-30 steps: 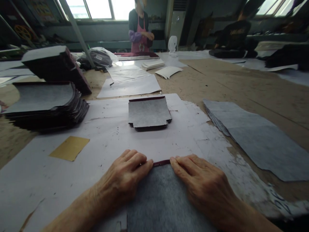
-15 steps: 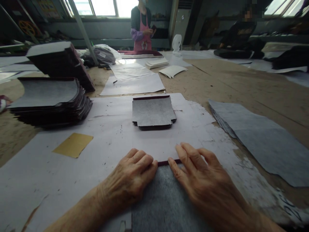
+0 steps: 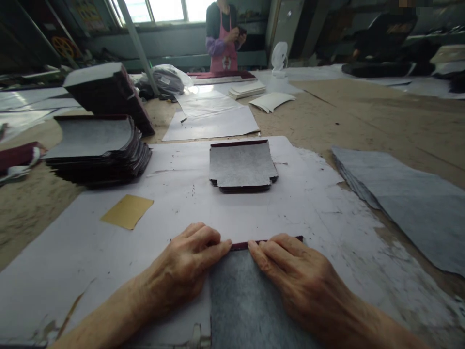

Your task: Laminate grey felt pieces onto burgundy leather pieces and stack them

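A grey-backed fabric panel [image 3: 247, 295] lies at the near edge of the table, with a narrow dark maroon strip folded over along its far edge. My left hand [image 3: 191, 261] is closed, fingers curled, thumb and forefinger pressing the left end of that fold. On its right side my right hand [image 3: 294, 271] has its fingers together and pressed down along the strip, holding the panel. A short gap of maroon fold shows between the two hands. Beyond them sits a small stack of grey panels [image 3: 241, 162] with notched near corners and a maroon far edge.
At the left stand a curved stack of grey-backed panels [image 3: 90, 138] and a taller stack [image 3: 98, 77]. A tan card [image 3: 128, 212] lies on the white sheet [image 3: 174, 208]. Larger grey pieces [image 3: 403, 194] lie right. Across the table stands a person in a pink apron [image 3: 227, 51].
The view has shifted, so the scene sits further right. My right hand's fingers have drawn down onto the fold, baring its right end; my left hand's thumb and forefinger reach out further.
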Demonstrator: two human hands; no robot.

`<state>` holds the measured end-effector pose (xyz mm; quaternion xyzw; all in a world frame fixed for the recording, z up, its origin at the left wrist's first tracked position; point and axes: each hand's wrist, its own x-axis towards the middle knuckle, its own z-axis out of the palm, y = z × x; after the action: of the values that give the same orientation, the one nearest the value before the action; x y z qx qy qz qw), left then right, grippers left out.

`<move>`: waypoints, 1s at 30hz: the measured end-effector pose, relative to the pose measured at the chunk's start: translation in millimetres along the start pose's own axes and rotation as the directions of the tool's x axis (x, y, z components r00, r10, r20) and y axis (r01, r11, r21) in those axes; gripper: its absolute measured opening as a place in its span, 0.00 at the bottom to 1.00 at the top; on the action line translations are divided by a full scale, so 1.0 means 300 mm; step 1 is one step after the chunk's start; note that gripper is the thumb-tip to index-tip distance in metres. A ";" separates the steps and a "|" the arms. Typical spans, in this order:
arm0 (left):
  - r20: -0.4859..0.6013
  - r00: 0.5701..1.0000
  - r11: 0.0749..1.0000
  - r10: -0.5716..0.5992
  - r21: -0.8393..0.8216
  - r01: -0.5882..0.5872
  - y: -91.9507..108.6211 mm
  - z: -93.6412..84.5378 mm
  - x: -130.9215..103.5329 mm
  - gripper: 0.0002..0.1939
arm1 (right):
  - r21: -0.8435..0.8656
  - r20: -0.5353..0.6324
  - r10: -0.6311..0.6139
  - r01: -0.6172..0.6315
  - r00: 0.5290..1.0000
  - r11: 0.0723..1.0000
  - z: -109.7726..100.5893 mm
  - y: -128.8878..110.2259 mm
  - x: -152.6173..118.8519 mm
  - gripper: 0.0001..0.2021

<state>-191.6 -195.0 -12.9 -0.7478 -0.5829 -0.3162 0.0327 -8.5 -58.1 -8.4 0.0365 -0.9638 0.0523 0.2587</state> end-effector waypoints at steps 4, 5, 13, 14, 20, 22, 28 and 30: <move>0.036 0.998 0.994 0.053 0.097 -0.056 0.014 0.004 -0.001 0.17 | -0.064 0.030 -0.017 0.019 0.999 0.998 -0.005 -0.013 0.013 0.16; 0.043 0.997 0.990 0.068 0.121 -0.072 0.015 0.007 0.000 0.16 | -0.086 0.041 -0.025 0.028 0.999 0.996 -0.008 -0.018 0.017 0.16; 0.107 0.993 0.986 0.058 0.148 -0.073 0.023 0.006 0.014 0.14 | -0.180 0.144 -0.042 0.068 0.989 0.981 -0.016 -0.055 0.080 0.15; 0.112 0.992 0.987 0.052 0.144 -0.068 0.024 0.004 0.015 0.14 | -0.113 0.120 -0.048 0.062 0.992 0.992 -0.008 -0.053 0.085 0.15; 0.050 0.998 0.998 0.035 0.045 -0.038 -0.002 -0.023 -0.016 0.17 | 0.148 0.021 -0.060 0.057 0.998 0.987 0.047 -0.011 0.070 0.15; 0.021 0.999 0.999 0.025 0.028 -0.025 -0.011 -0.033 -0.034 0.18 | 0.167 -0.003 -0.067 0.066 0.998 0.984 0.053 -0.004 0.063 0.14; 0.022 1.000 0.997 0.009 0.079 -0.011 -0.011 -0.032 -0.048 0.17 | 0.143 0.013 -0.071 0.068 0.997 0.987 0.051 -0.003 0.066 0.15; 0.028 1.000 0.996 0.002 0.087 -0.005 -0.012 -0.033 -0.047 0.17 | 0.149 0.051 -0.067 0.059 0.996 0.987 0.048 -0.003 0.071 0.16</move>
<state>-200.8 -209.9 -13.2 -0.7510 -0.5953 -0.2799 0.0575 -33.9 -61.7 -10.0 0.0873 -0.9625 0.1142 0.2300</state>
